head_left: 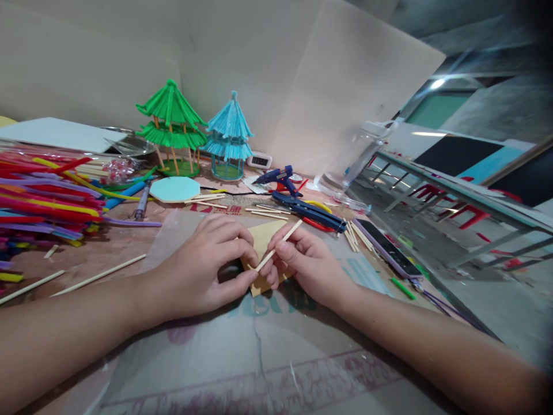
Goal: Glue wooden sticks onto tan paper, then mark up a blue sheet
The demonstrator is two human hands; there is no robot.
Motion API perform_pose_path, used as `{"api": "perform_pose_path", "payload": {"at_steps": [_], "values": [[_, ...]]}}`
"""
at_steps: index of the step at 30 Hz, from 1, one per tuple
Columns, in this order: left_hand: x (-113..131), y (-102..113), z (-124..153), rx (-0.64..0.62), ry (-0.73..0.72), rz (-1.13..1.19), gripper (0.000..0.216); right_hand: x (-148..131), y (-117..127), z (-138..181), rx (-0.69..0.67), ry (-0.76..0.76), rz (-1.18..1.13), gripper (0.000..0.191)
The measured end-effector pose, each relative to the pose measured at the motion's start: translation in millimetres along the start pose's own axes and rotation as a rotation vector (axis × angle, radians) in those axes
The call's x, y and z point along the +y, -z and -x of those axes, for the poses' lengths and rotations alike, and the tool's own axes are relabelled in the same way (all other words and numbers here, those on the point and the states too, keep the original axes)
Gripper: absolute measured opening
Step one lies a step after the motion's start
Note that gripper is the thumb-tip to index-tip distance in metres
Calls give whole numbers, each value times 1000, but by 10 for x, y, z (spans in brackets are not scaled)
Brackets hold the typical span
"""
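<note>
A short, thin wooden stick (pixel 288 235) slants up to the right between my hands. My right hand (pixel 309 259) is closed on it, thumb and fingers pinching its middle. At the stick's lower end, the thumb and forefinger of my left hand (pixel 220 265) close in on the tip. Under both hands lies a flat tan board (pixel 263 236), its corners showing above and below the fingers. A plastic-covered sheet with faded print (pixel 207 351) spreads beneath it over the tabletop.
Behind stand a green pavilion model (pixel 171 138) and a blue one (pixel 228 144), beside a light-blue octagonal board (pixel 175 189). Further right are a glue gun (pixel 279 178), dark-blue cutting tool (pixel 309 210), loose sticks and a phone (pixel 386 248). Pipe cleaners (pixel 47 202) pile up left.
</note>
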State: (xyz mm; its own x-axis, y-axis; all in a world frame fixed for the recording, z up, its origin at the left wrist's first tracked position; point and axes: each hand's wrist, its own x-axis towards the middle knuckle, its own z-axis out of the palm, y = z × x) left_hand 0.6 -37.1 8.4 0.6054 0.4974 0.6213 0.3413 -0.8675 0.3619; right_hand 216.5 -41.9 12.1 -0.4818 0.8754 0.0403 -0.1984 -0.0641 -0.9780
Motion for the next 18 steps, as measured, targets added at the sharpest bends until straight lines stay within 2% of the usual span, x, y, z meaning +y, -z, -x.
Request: {"api": "perform_pose_path", "payload": {"at_steps": [11,15,18], "values": [[-61,-5,24,-10,-26,-50,13,20,22,3,-9,20,-3,32],[-95,-31,27,4,95,-90,13,14,32,42,1,56,63,30],[-132,-65,40,-90,149,-101,20,-25,55,65,50,118,262,29]]}}
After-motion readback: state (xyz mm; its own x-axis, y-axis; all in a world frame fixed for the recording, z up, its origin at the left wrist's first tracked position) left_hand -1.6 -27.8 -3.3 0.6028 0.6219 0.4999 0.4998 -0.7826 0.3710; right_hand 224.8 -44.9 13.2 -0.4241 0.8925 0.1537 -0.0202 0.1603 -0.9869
